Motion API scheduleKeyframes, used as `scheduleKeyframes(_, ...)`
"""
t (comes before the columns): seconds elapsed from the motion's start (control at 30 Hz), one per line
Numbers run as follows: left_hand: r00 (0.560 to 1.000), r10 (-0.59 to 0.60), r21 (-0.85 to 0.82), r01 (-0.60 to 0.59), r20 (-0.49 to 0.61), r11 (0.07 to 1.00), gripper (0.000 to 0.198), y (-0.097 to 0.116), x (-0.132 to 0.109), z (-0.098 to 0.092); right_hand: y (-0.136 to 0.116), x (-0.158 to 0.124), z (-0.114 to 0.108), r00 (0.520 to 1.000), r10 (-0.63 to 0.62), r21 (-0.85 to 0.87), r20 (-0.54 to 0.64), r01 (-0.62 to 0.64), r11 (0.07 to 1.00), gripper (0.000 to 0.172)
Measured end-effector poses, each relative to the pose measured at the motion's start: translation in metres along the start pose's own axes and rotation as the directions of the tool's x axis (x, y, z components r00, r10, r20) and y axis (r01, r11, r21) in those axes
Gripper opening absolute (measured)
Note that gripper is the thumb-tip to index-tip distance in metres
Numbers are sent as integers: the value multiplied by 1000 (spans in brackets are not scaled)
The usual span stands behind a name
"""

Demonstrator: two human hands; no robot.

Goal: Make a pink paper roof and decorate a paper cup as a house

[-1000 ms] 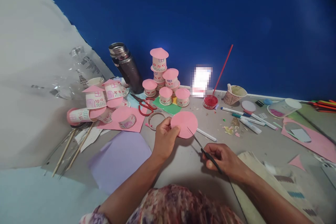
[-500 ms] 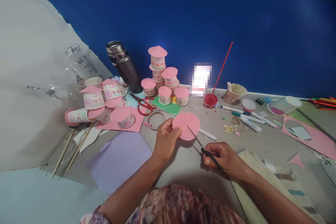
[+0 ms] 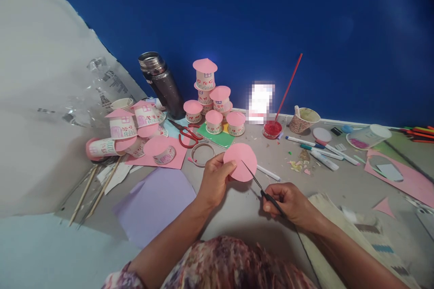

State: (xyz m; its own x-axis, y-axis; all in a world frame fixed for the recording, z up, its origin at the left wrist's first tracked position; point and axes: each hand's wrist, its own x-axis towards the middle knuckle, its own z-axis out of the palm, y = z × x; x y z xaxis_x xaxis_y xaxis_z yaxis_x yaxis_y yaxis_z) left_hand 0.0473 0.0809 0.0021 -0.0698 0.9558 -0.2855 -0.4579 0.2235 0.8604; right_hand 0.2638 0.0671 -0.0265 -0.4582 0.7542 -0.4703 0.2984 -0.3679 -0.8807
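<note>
Here's the pink paper disc (image 3: 244, 156), held up between the two hands over the bench (image 3: 222, 221). The left hand (image 3: 214, 183) pinches its left edge, thumb on top; the right hand (image 3: 286, 201) grips the black-handled scissors (image 3: 263, 193), blades across the disc, tips around its middle. Looks like a cutting step, rim towards centre, though whether the blades have bitten I can't tell. The next move calls for a firm pinch and a straight blade line! Just beyond the right hand, a white marker (image 3: 268, 172); out past the left, pink-roofed cups (image 3: 205, 80) stacked high.
</note>
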Motion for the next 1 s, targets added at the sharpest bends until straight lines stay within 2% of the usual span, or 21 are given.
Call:
scheduleKeyframes(0.23,999,-4,-28,3,-36,1000,32,1,1,0,-5,-3,-5,997,-61,-24,36,62,998,42)
scheduleKeyframes(0.3,999,-5,-22,4,-40,1000,32,2,1,0,-4,-4,-11,996,-89,-98,-15,87,991,40)
scheduleKeyframes(0.37,999,-3,-10,2,-40,1000,33,3,2,0,-2,-4,-20,982,-133,-223,-131,101,970,36)
scheduleKeyframes(0.43,999,14,9,-14,-41,1000,32,2,2,-1,1,-4,-33,935,-218,-390,-280,97,916,32)
scheduleKeyframes(0.5,998,33,43,-31,-49,999,30,0,3,-2,5,-4,-46,850,-358,-574,-388,81,815,30)
scheduleKeyframes(0.57,998,41,82,-36,-52,996,32,-2,4,-4,9,-4,-58,767,-487,-731,-417,35,681,28)
scheduleKeyframes(0.6,998,39,97,-34,-50,995,33,-3,4,-4,10,-4,-63,741,-525,-786,-419,-6,618,27)
scheduleKeyframes(0.67,999,34,115,-30,-33,993,34,-5,5,-4,10,-4,-70,743,-525,-856,-414,-122,503,24)
scheduleKeyframes(0.73,999,33,136,-32,-8,990,36,-7,5,-4,9,-3,-73,776,-469,-879,-423,-224,422,21)
scheduleKeyframes(1.0,995,72,228,-85,66,970,30,-15,2,-2,-3,0,-75,820,-274,-855,-503,-426,294,28)
